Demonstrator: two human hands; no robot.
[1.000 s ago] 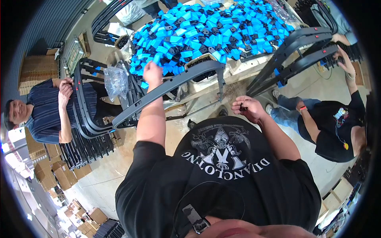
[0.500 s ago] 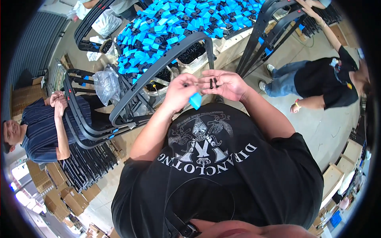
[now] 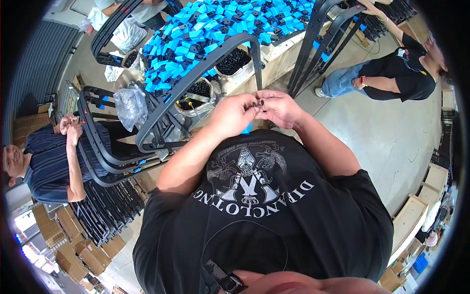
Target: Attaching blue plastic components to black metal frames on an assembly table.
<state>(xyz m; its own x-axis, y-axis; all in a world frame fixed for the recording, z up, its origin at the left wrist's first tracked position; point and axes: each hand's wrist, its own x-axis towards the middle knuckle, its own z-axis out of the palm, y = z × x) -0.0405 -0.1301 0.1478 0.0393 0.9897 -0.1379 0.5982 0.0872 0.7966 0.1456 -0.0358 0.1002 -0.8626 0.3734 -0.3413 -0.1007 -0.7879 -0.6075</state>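
Observation:
In front of my chest my two hands meet, fingertips touching. My left hand [image 3: 232,115] is closed, and a blue plastic piece [image 3: 247,129] sticks out below its fingers, mostly hidden by them. My right hand [image 3: 280,110] curls its fingers around small black bolts [image 3: 261,102], whose dark ends show between the fingertips of both hands. Just beyond my hands stands a curved black frame [image 3: 200,67], not touched by either hand.
A large heap of blue and black plastic pieces [image 3: 196,39] covers the table, with bags of black bolts [image 3: 233,62] at its near edge. More black frames [image 3: 313,41] stand to the right. Co-workers stand at left [image 3: 54,152] and right [image 3: 391,73].
My right palm, open with black bolts on it before, has curled closed against my left fingers. The blue piece has turned mostly out of sight. The right co-worker's lower arm has moved inward.

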